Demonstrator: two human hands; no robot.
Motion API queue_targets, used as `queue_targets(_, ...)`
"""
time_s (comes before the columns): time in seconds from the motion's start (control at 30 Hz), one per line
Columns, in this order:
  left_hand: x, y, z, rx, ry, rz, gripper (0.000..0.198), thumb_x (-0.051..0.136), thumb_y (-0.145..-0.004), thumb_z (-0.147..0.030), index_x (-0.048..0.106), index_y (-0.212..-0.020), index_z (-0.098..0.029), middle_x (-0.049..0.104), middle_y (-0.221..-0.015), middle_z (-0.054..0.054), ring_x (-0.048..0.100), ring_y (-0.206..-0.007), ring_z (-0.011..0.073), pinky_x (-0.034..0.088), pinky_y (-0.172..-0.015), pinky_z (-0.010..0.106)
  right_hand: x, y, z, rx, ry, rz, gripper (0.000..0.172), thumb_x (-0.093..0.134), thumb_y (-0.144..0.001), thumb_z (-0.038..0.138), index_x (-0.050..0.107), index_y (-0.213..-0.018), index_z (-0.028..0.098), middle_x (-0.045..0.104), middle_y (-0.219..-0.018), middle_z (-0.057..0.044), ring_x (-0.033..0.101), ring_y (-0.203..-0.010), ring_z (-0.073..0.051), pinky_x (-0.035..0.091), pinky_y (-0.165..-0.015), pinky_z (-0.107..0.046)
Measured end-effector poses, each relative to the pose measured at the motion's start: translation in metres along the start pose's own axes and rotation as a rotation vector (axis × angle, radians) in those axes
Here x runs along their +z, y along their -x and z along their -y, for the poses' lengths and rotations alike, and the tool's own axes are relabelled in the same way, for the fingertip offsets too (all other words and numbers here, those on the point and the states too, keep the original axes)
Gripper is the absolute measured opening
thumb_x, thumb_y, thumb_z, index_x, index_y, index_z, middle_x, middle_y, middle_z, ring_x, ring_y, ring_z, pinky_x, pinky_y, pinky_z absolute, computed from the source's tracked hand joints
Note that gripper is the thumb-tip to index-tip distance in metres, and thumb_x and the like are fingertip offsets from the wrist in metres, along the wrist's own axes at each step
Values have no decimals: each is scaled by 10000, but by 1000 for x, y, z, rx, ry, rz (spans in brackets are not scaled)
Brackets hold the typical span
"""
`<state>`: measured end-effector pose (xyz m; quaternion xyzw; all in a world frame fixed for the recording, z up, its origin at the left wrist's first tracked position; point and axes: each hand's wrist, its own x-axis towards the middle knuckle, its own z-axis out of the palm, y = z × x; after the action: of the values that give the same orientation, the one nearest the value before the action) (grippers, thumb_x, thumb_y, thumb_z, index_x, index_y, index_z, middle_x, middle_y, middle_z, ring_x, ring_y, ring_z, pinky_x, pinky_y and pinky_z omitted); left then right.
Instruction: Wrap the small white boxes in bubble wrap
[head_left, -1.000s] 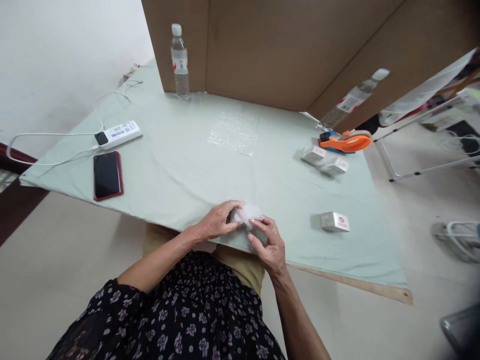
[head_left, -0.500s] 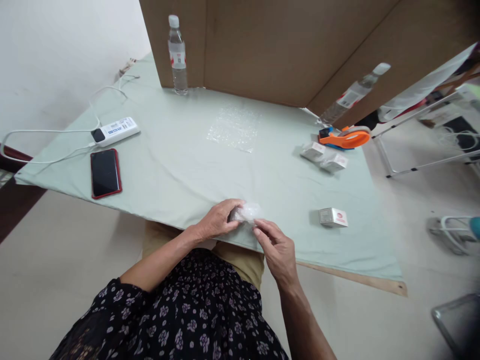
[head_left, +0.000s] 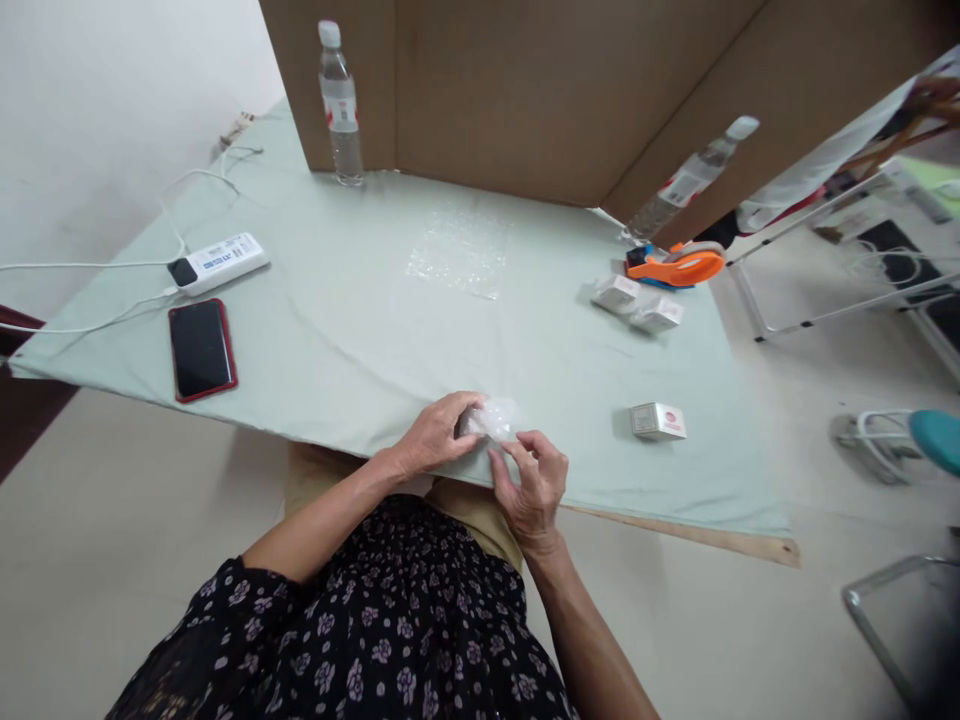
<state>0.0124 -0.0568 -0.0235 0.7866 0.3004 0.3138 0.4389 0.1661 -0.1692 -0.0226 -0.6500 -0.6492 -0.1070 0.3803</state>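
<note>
Since the preceding frame, the right hand (head_left: 534, 482) has curled inward, its fingers (head_left: 525, 447) now pinching the loose wrap edge just below the bubble-wrapped bundle (head_left: 498, 415), which the left hand (head_left: 433, 437) clamps between closed fingertips, steadying it on the tablecloth (head_left: 375, 330).

This looks like a makeshift packing corner in a home rather than a proper workshop: the counter (head_left: 360, 330) is a board draped in pale green cloth, backed by plain cardboard sheets (head_left: 487, 90). On it lie an orange tape dispenser (head_left: 679, 266), small white boxes (head_left: 616, 293), a flat sheet of bubble wrap (head_left: 457, 255) and a bubble-wrapped bundle (head_left: 495, 418) at the near edge. Household things surround the work: a power strip (head_left: 217, 263), a phone (head_left: 201, 349), water bottles (head_left: 340, 105), a bare pale floor (head_left: 112, 520) and a folding metal rack (head_left: 825, 250).
</note>
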Motion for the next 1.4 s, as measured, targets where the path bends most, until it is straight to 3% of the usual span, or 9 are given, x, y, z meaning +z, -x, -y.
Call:
queue_targets(0.27,-3,-1,-2,-7,25,22,408,645,-819,-200,548,-1215,-211,650,-1275,97,612,-1180,236,492,-1035,395,-27,-25,10,-25,-102,38,94,658,-878,187,657,-893,280,659,-1105,-69,642,-969,-246,512,-845,-445)
queue_targets(0.57,0,-2,7,30,-5,52,543,643,-781,-150,496,-1300,-210,614,-1320,100,598,-1204,243,494,-1041,404,-57,-113,3,-100,-223,422,84,616,-912,295,668,-857,259,744,-859,-10,676,-830,-217,485,-846,-403)
queue_targets(0.67,-2,-3,6,27,3,71,622,645,-775,-145,453,-1362,-220,576,-1387,102,577,-1241,249,479,-1065,413,-50,-150,-4,-75,-272,604,112,613,-884,304,675,-812,245,728,-799,0,655,-766,-197,487,-794,-365)
queue_targets(0.83,-7,-5,1,-40,21,105,683,642,-766,-158,415,-1408,-213,563,-1409,106,575,-1242,259,472,-1072,420,-23,-204,-15,100,-590,943,124,681,-782,318,650,-770,199,670,-736,5,596,-687,-139,479,-664,-279)
queue_targets(1.0,-7,-6,-2,-81,44,98,680,642,-757,-165,428,-1401,-210,569,-1398,106,581,-1228,265,471,-1074,421,-10,-232,-30,200,-867,1319,249,756,-747,339,687,-920,175,722,-896,-35,662,-836,-153,526,-770,-303)
queue_targets(1.1,-6,-6,-2,-84,69,101,684,642,-755,-153,428,-1401,-228,568,-1399,99,579,-1234,261,471,-1078,429,-30,-240,-46,163,-930,1215,315,756,-769,358,707,-1038,200,728,-1072,-62,667,-1000,-193,533,-875,-348)
queue_targets(1.2,-5,-6,-1,-76,79,84,689,646,-759,-152,423,-1408,-215,553,-1416,115,561,-1267,265,458,-1101,444,-65,-227,-59,178,-905,838,289,753,-788,374,710,-1044,248,725,-1075,-36,672,-989,-195,545,-861,-343)
queue_targets(1.3,-4,-6,1,-66,73,72,696,653,-765,-153,417,-1417,-204,546,-1424,128,559,-1278,268,459,-1107,456,-83,-175,-59,85,-592,749,103,709,-847,330,724,-891,238,727,-860,-17,673,-800,-164,543,-735,-302)
queue_targets(1.4,-3,-5,2,-56,68,65,725,662,-754,-137,408,-1429,-206,545,-1431,131,563,-1281,273,465,-1106,463,-66,-96,-46,-27,-390,645,97,636,-912,278,706,-950,222,734,-847,-22,651,-706,-147,524,-655,-287)
